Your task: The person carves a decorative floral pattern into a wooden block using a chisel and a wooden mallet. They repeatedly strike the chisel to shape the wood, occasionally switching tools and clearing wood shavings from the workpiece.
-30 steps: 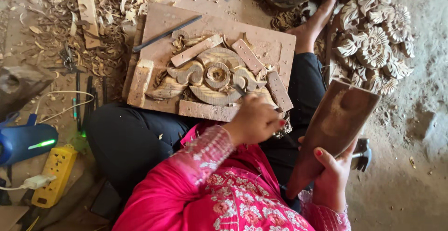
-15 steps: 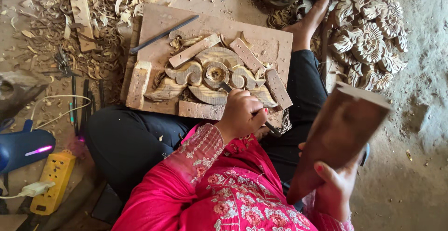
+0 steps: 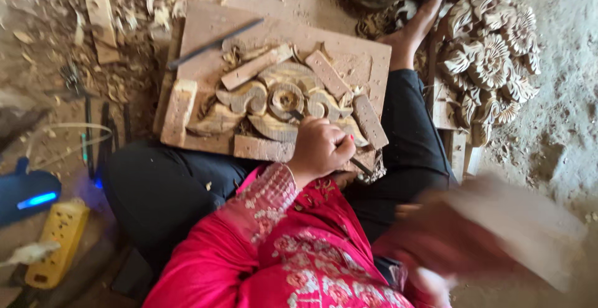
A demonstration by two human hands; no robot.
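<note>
Head view looks straight down at a person sitting on the dusty floor [image 3: 560, 115], legs stretched toward twelve o'clock. Largest of the work things is the wooden board [image 3: 205, 34], laid across the black-trousered lap so it sits flat and close under the hands. Blocks of scrap wood ring the carved scroll piece [image 3: 274, 105] at the board's centre, apparently wedging it so it cannot slide under blows. At two o'clock, well apart from the board, a stack of finished floral carvings [image 3: 492, 59] lies beside the bare foot. At four o'clock a wooden mallet [image 3: 498, 233] is blurred by motion; the right hand [image 3: 430, 280] grips its lower end, though the blur hides how tightly the fingers are wrapped. The left hand [image 3: 321, 149], just below the carving, has its fingers curled fully round a chisel [image 3: 298, 116], whose blade angles up toward eleven o'clock onto the scroll, held low for a steady cutting edge. A second long chisel [image 3: 215, 43] rests near the board's top edge. At eight o'clock a yellow power strip [image 3: 56, 239] lies on the floor.
</note>
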